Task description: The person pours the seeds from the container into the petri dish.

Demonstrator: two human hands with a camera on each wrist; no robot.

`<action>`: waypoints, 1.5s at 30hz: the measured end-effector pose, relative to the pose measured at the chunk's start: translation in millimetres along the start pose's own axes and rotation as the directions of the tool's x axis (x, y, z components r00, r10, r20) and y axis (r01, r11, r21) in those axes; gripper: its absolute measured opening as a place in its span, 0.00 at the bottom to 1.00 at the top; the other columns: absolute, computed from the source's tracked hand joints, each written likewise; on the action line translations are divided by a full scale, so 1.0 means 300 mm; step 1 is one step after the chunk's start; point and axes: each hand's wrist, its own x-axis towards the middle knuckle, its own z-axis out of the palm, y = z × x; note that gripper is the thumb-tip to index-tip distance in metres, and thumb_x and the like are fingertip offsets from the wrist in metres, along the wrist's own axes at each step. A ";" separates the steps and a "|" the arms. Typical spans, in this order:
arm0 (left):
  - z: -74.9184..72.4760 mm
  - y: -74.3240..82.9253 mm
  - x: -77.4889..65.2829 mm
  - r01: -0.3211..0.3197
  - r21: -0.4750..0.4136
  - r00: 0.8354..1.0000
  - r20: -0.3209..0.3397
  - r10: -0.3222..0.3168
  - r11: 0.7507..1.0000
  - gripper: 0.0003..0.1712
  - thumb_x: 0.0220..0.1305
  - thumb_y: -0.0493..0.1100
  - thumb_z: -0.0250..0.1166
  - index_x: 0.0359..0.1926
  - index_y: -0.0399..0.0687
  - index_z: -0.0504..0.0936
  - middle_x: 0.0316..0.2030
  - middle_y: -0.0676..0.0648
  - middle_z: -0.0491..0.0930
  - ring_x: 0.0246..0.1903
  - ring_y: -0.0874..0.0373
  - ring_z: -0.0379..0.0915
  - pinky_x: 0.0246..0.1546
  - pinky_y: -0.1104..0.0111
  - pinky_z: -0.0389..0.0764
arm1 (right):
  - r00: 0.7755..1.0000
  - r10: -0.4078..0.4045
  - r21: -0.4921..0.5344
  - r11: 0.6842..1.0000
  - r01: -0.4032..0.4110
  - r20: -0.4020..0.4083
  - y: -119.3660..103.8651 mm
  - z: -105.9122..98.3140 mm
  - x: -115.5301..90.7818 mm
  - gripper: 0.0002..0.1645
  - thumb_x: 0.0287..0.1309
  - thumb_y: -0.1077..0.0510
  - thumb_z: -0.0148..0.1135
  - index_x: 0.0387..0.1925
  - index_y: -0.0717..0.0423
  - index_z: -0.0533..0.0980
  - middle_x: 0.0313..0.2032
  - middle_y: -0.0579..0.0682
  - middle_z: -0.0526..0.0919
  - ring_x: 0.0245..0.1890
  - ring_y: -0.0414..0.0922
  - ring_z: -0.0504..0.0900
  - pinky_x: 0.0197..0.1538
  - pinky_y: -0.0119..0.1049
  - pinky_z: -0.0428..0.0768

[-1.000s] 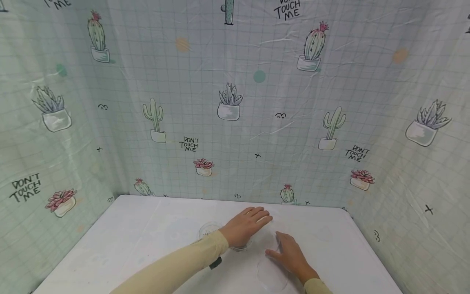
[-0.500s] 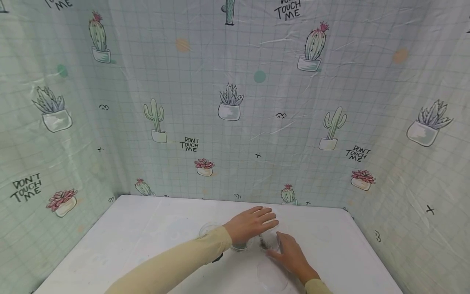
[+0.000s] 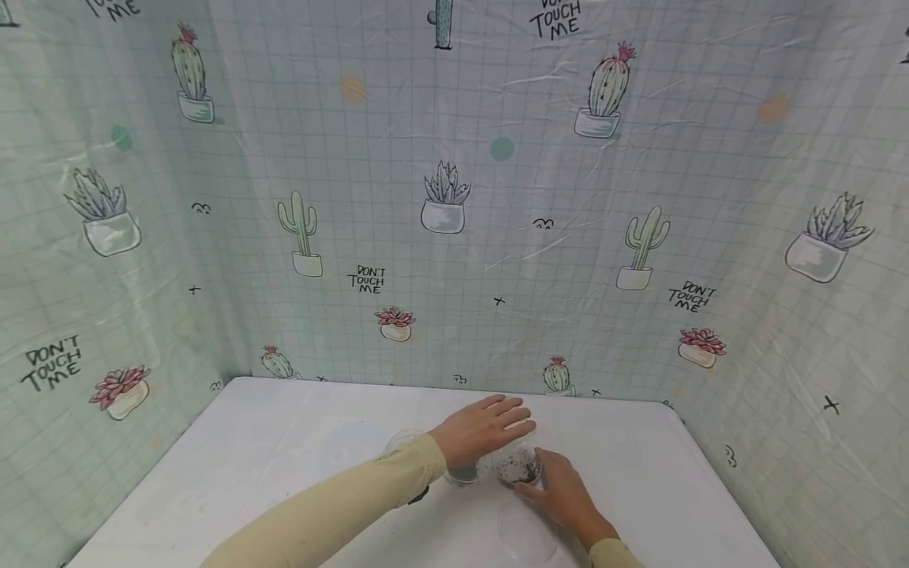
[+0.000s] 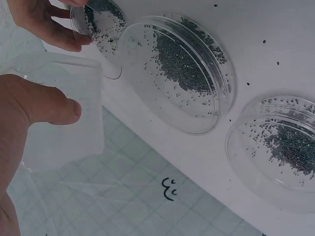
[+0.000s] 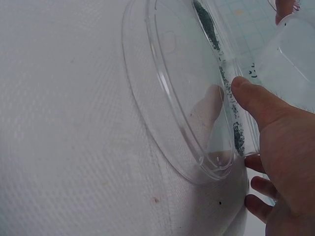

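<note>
My left hand (image 3: 483, 432) grips a translucent plastic beaker (image 4: 74, 132), its thumb across the side; the other fingers are hidden. The beaker is tilted, mouth towards a clear petri dish (image 3: 517, 467) with dark granules scattered over its floor. My right hand (image 3: 564, 489) holds that dish by the rim, thumb on the near side and fingers on the far side. A clear lid (image 5: 189, 113) lies on the table beside this dish. In the left wrist view, a middle petri dish (image 4: 184, 69) and another dish (image 4: 295, 147) hold heaps of dark granules, with clear lids leaning on them.
A white table (image 3: 284, 442) carries everything, with a few stray granules near the dishes. A small dark object (image 3: 419, 495) shows partly behind the left sleeve. Behind the table hangs a cactus-print sheet (image 3: 454, 260).
Dark granules have fallen from the beaker into the dish by my right hand, first a thin stream, now a scattered layer. My left hand has shifted slightly right; my right hand stays.
</note>
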 end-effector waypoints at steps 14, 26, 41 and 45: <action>-0.001 -0.015 -0.037 0.104 -0.070 0.994 0.023 -0.103 0.992 0.41 0.55 0.46 0.65 0.67 0.55 0.55 0.63 0.52 0.63 0.65 0.57 0.58 0.65 0.62 0.65 | 1.000 -0.002 0.005 1.000 0.002 0.002 -0.006 -0.005 -0.005 0.52 0.40 0.34 0.66 0.61 0.62 0.64 0.60 0.60 0.69 0.62 0.59 0.65 0.64 0.56 0.63; 0.011 -0.023 -0.075 0.224 -0.206 0.974 0.020 -0.224 0.953 0.47 0.47 0.43 0.69 0.67 0.52 0.55 0.62 0.49 0.63 0.64 0.56 0.58 0.65 0.63 0.63 | 1.000 0.004 0.011 1.000 -0.004 -0.006 -0.009 -0.014 -0.006 0.51 0.40 0.35 0.66 0.60 0.62 0.65 0.59 0.60 0.69 0.61 0.59 0.65 0.64 0.56 0.63; 0.004 -0.049 -0.140 0.419 -0.377 0.902 0.066 -0.427 0.826 0.56 0.41 0.49 0.74 0.69 0.51 0.51 0.63 0.50 0.60 0.64 0.57 0.56 0.62 0.61 0.67 | 1.000 0.021 0.007 1.000 -0.021 0.007 -0.019 -0.015 -0.014 0.51 0.40 0.36 0.66 0.61 0.61 0.64 0.60 0.60 0.68 0.62 0.59 0.64 0.65 0.55 0.63; 0.001 -0.059 -0.157 0.439 -0.413 0.886 0.052 -0.461 0.798 0.56 0.40 0.49 0.75 0.68 0.49 0.52 0.63 0.50 0.60 0.64 0.57 0.57 0.62 0.60 0.68 | 1.000 0.018 0.009 1.000 -0.018 0.004 -0.020 -0.015 -0.015 0.51 0.41 0.36 0.66 0.61 0.61 0.64 0.61 0.60 0.67 0.63 0.59 0.63 0.65 0.55 0.62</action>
